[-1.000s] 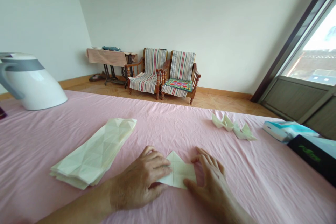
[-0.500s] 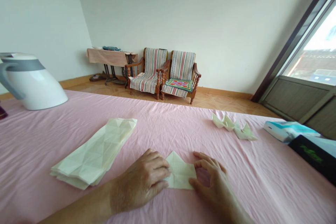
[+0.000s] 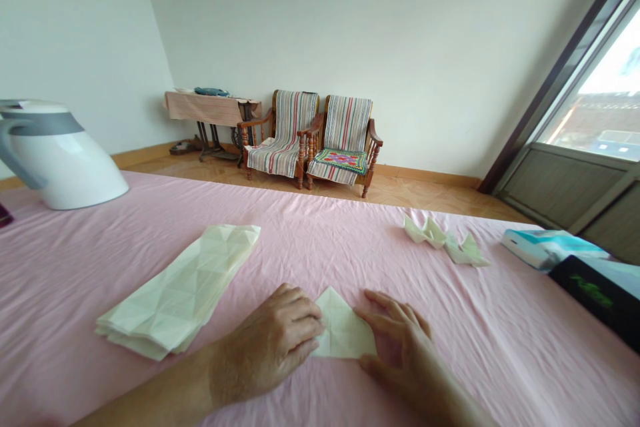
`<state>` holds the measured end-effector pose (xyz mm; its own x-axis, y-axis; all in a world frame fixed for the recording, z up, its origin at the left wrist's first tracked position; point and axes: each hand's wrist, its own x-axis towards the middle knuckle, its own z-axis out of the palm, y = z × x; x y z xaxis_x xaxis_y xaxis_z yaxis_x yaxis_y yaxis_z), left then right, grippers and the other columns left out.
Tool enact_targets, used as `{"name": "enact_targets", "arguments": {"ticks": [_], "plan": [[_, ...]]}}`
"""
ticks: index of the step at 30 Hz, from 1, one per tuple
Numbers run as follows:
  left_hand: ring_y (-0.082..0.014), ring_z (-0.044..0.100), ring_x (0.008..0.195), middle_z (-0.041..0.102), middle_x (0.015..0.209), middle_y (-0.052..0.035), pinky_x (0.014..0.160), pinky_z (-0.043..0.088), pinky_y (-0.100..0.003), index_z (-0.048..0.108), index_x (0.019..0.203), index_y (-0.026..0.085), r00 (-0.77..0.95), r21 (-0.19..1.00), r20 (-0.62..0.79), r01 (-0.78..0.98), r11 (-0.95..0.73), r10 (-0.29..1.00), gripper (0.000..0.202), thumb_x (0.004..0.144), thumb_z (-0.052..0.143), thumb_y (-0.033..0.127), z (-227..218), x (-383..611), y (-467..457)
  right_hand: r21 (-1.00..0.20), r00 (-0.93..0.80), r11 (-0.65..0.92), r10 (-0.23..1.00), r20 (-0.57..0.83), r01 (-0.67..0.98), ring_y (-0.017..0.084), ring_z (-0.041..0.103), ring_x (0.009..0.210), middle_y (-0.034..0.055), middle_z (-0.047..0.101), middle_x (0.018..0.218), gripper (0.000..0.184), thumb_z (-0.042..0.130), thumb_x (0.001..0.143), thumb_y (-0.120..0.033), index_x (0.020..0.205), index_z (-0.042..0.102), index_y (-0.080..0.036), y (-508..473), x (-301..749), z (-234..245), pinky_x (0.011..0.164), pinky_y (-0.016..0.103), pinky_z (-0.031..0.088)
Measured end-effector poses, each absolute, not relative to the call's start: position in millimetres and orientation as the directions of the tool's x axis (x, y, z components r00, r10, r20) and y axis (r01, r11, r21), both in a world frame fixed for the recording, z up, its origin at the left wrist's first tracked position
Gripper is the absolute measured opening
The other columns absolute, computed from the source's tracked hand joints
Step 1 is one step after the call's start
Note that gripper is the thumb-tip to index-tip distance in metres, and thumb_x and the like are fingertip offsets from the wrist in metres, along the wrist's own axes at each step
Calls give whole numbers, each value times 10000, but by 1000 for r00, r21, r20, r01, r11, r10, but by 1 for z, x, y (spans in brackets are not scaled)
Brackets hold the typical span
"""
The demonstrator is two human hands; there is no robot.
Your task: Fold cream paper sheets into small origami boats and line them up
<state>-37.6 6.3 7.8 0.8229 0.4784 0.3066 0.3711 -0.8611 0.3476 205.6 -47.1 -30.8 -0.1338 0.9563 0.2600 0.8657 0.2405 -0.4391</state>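
A small pale yellow-green folded paper (image 3: pixel 340 332) lies flat on the pink cloth, its peak pointing away from me and a crease down its middle. Bent over its left edge, the fingers of my left hand (image 3: pixel 283 337) hold it down and hide that side. My right hand (image 3: pixel 400 337) grips the right side, index fingertip on the sloping upper edge and thumb at the lower right corner. To the left rests a stack of creased paper sheets (image 3: pixel 183 290). Two folded paper shapes with raised points, one (image 3: pixel 425 232) beside the other (image 3: pixel 466 251), stand farther off to the right.
A white and grey jug (image 3: pixel 83 160) stands at the far left of the pink tablecloth (image 3: pixel 310 233). On the right are a blue and white packet (image 3: pixel 550 247) and a black box (image 3: pixel 595 297). Beyond the table are two wooden chairs (image 3: pixel 343 127) and a cloth-covered stand (image 3: pixel 210 107).
The paper's upper right edge has gone from a squared step to a straight slope, folded over by my right hand. Its index finger has moved left onto the paper. My left hand has stayed put.
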Motion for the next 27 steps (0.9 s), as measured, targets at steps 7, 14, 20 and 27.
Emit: {"name": "enact_targets", "arguments": {"ticks": [7,14,20,27], "plan": [[-196,543,895,658,968,-36,861,386,-336,649,1016,189,822,345,325,358,-868,468,163,931,530,118,7,-37,7,-373,-204,295,943,264,880,343,472,1275,49,515,1400,555,734,721,-395,1259,599,-399,-50,206,-29,988,559,391],[-196,537,894,656,971,-35,852,385,-332,642,1006,191,828,337,323,353,-873,459,155,934,525,118,8,-37,7,-264,-242,309,936,257,914,348,474,1275,72,510,1400,551,732,739,-380,1273,605,-327,-53,203,-29,993,537,414],[-194,534,864,653,943,-38,832,375,-339,643,970,182,825,315,310,380,-870,472,170,942,491,110,9,-37,6,-162,-326,372,911,252,914,337,542,1211,76,559,1350,423,654,810,-365,1226,643,-292,-58,205,-18,934,515,480],[-190,520,851,634,901,-38,816,369,-324,631,897,167,814,332,324,379,-864,482,164,943,486,103,4,-36,8,-150,-389,428,892,232,891,325,483,1273,64,486,1411,572,637,789,-259,1351,532,-239,-57,200,-22,993,531,440]]}}
